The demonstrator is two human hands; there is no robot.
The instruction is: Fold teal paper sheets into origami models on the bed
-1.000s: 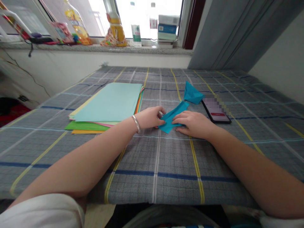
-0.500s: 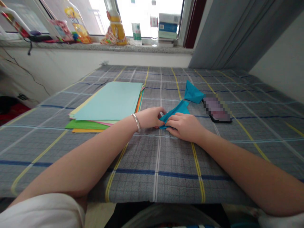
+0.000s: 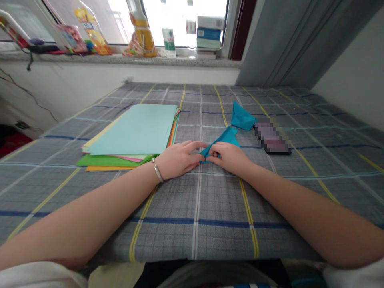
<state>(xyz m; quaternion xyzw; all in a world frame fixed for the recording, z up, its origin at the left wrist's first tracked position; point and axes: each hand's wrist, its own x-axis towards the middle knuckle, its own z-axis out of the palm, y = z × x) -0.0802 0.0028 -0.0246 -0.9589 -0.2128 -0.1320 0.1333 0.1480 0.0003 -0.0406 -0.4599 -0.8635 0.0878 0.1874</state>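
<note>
My left hand (image 3: 180, 159) and my right hand (image 3: 229, 157) meet at the middle of the checked cloth, their fingertips pinching a folded strip of teal paper (image 3: 225, 139). Its upper end sticks out past my right hand toward the back, and its lower part is hidden by my fingers. A second folded teal paper piece (image 3: 242, 118) lies apart behind my right hand. To the left of my left hand is a stack of coloured paper sheets (image 3: 132, 130), pale aqua on top. A silver bangle (image 3: 157, 172) circles my left wrist.
A phone (image 3: 272, 137) with a pixelated screen lies right of the teal pieces on the grey checked cloth (image 3: 201, 240). Bottles and boxes line the window sill (image 3: 120, 60) behind. A grey curtain (image 3: 288, 40) and a wall bound the right side.
My hands have drawn closer together on the teal strip, and less of its lower part shows. My left hand has shifted slightly left, its fingers now flatter. The other objects stay put.
</note>
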